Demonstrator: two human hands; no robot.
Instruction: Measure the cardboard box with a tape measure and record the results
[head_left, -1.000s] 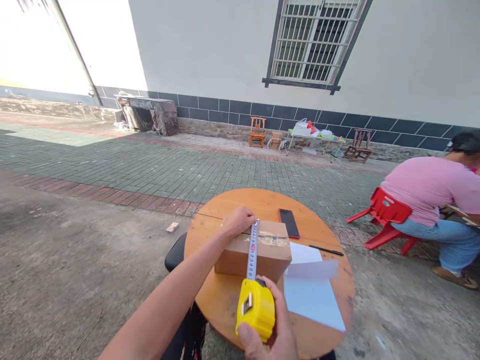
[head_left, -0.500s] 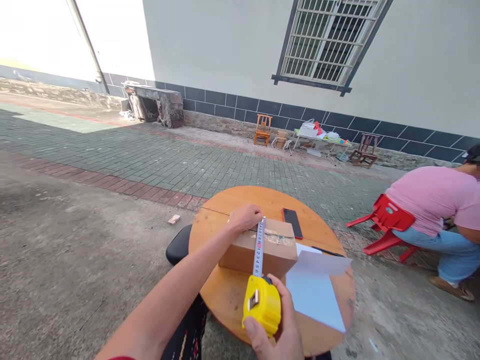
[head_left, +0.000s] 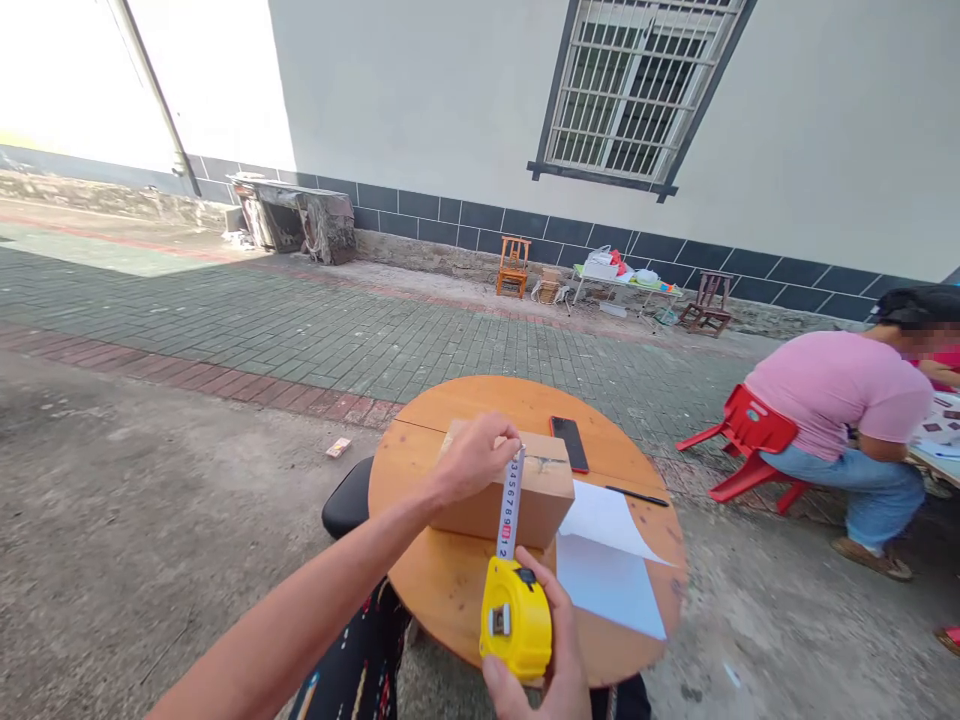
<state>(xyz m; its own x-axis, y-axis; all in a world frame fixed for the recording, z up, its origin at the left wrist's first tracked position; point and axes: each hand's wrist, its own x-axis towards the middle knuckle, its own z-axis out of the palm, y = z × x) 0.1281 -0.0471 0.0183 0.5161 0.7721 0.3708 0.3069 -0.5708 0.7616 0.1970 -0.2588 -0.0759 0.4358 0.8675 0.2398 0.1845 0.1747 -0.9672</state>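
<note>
My right hand (head_left: 556,665) is wrapped round the yellow case of a tape measure (head_left: 517,615), held near the front edge of the round wooden table. From the case, the pulled-out blade (head_left: 508,510) runs up and away from me. My left hand (head_left: 478,455) pinches the far end of that blade, above a taped cardboard box (head_left: 476,515). Part of the box's top is hidden by this hand and the blade.
On the round table (head_left: 420,400), a dark phone (head_left: 570,443) lies behind the box. White sheets (head_left: 607,590) and a black pen (head_left: 636,496) lie to the right. A person in a pink shirt (head_left: 832,385) sits on a red chair (head_left: 757,420) farther right.
My left hand has risen off the box top with the blade's end. Less blade shows between the hands now. The view has shifted a little to the right.
</note>
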